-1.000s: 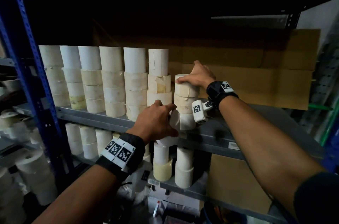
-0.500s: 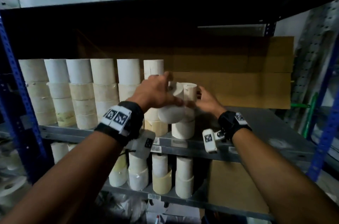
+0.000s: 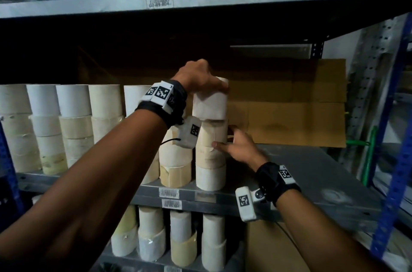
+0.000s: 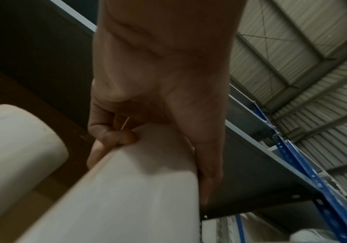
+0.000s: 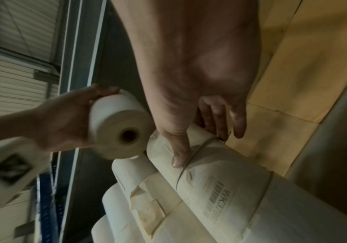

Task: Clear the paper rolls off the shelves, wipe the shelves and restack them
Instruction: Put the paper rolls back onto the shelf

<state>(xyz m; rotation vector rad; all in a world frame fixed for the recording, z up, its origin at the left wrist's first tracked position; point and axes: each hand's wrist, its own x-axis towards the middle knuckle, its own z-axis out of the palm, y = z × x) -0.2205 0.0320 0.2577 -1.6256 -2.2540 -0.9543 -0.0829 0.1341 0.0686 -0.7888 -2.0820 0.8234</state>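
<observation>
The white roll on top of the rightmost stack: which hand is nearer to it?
Left. The left hand grips the white roll from above; the right hand touches the stack lower down.

The left hand (image 4: 158,98) grips a pale paper roll (image 4: 127,189) from above — thumb along its side.

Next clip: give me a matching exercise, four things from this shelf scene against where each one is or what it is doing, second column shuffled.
1. left hand
2. right hand
3. white roll
4. cardboard sheet

a. stands against the back of the shelf
b. topmost on the end stack
c. steadies the stack's side
d. grips the top roll

Pairs: 1-d, 2-c, 3-b, 4-a
</observation>
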